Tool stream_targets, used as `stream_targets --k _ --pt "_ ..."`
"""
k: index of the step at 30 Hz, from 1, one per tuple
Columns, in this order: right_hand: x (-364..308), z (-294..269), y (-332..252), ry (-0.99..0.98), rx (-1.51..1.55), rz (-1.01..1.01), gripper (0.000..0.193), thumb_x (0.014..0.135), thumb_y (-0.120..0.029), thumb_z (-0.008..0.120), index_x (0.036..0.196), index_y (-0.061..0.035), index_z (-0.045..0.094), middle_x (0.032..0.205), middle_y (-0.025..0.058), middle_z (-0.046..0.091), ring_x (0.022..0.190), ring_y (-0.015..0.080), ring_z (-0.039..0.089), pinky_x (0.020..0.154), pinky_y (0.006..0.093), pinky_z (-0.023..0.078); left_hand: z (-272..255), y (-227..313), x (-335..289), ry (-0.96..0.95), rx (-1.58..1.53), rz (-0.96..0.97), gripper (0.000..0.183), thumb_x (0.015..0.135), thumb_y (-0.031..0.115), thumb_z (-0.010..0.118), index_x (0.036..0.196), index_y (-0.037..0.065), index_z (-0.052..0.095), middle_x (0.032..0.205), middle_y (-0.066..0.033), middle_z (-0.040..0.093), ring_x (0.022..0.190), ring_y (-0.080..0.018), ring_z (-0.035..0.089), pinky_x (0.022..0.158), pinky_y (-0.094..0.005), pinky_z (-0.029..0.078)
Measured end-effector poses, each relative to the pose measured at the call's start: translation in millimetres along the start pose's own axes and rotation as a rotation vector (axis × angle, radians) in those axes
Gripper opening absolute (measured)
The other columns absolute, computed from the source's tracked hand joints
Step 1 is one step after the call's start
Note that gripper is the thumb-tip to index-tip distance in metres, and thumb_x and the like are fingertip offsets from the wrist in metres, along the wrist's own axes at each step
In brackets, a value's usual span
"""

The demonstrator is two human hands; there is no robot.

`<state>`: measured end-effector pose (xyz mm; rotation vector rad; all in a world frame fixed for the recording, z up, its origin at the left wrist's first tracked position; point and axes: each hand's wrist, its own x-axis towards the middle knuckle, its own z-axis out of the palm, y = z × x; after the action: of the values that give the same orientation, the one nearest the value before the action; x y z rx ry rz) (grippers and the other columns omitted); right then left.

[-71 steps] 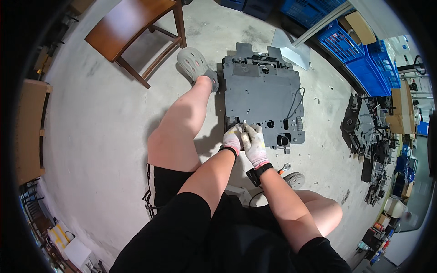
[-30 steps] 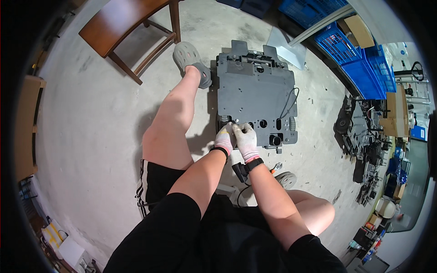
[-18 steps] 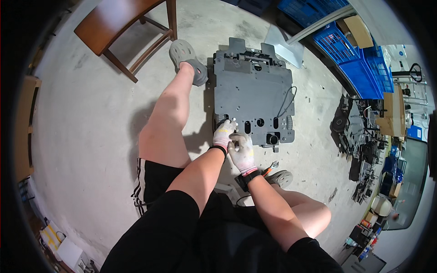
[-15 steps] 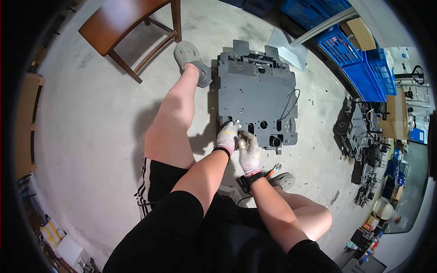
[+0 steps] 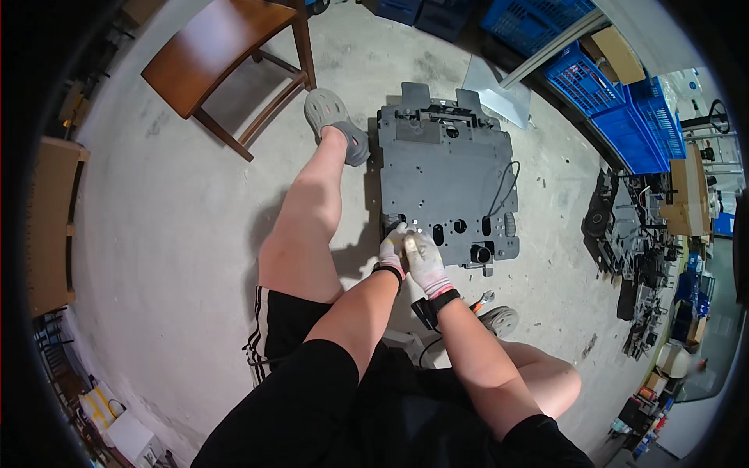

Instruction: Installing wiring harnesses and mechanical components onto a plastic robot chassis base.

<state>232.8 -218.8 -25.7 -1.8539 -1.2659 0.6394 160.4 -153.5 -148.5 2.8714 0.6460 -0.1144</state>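
blue crates (image 5: pixel 605 86) stacked beside grey chassis (image 5: pixel 449 183); contents unclear.

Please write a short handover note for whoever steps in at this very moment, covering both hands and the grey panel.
Left hand: gloved, on the near left corner of the grey metal panel.
Right hand: gloved, beside the left, fingers closed on something small; what it is cannot be made out.
Panel: flat on the concrete floor, black cable along its right side.
Done or left: cannot be judged from this view.
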Motion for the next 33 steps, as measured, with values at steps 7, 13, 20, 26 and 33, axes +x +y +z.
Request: stream_targets --k 7,13,20,26,33 --pt "-2 -20 -41 0.140 0.151 0.190 0.028 0.096 -0.018 0.064 0.077 0.0017 0.064 0.080 0.0132 0.063 0.080 0.0280 0.059 0.072 0.0414 0.047 -22 -1 -2 0.035 0.030 0.042 0.017 0.090 0.021 0.058 0.102 0.020 0.070 0.109 -0.0061 0.068 0.113 -0.0213 0.060 0.097 -0.0353 0.042" --pt "29 -63 -46 0.366 0.390 0.509 0.048 0.109 -0.033 0.048 0.069 -0.0062 0.052 0.063 0.0008 0.050 0.057 0.0131 0.043 0.059 0.0304 0.037 -47 18 5 0.561 -1.051 -0.837 0.016 0.095 0.015 0.054 0.101 0.004 0.063 0.097 -0.0231 0.067 0.099 -0.0435 0.065 0.088 -0.0493 0.051" --pt "41 -49 -16 0.365 0.676 0.710 0.048 0.108 -0.036 0.051 0.067 -0.0105 0.049 0.061 -0.0003 0.044 0.054 0.0119 0.039 0.056 0.0296 0.034 -54 -6 7 0.340 -1.375 -0.821 0.016 0.090 0.007 0.057 0.101 0.004 0.069 0.080 -0.0101 0.068 0.075 -0.0219 0.064 0.070 -0.0355 0.052" --pt "44 -32 1 0.308 0.461 0.699 0.054 0.105 -0.046 0.056 0.066 -0.0097 0.055 0.060 -0.0019 0.046 0.056 0.0099 0.042 0.054 0.0285 0.034 -74 10 0 0.305 -1.041 -0.700 0.029 0.087 0.009 0.064 0.117 0.009 0.066 0.110 -0.0168 0.071 0.106 -0.0356 0.068 0.094 -0.0413 0.054" --pt "44 -26 -9 0.160 0.217 0.447 0.032 0.098 -0.032 0.069 0.086 -0.0017 0.066 0.075 0.0041 0.062 0.074 0.0120 0.058 0.070 0.0310 0.050 -42 11 -4 0.293 -0.821 -0.529 0.025 0.090 0.013 0.063 0.115 0.010 0.066 0.109 -0.0177 0.069 0.106 -0.0398 0.066 0.090 -0.0467 0.055"
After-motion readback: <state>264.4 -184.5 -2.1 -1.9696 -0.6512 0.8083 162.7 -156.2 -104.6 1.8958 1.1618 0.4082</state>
